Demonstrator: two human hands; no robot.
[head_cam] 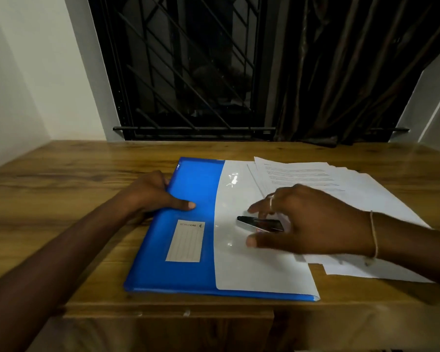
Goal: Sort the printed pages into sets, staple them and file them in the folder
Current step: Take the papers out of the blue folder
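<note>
Early step. Your left hand (150, 194) grips folder (188, 250) at 9 o'clock; right hand (310, 222), released, hovers over stapler (259, 223). Next: grasp it.

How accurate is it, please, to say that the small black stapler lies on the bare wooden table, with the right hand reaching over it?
Not quite: the head view shows the small black stapler lying on the pale front of the blue plastic folder, not on the bare wooden table. The right hand does reach over it.
</note>
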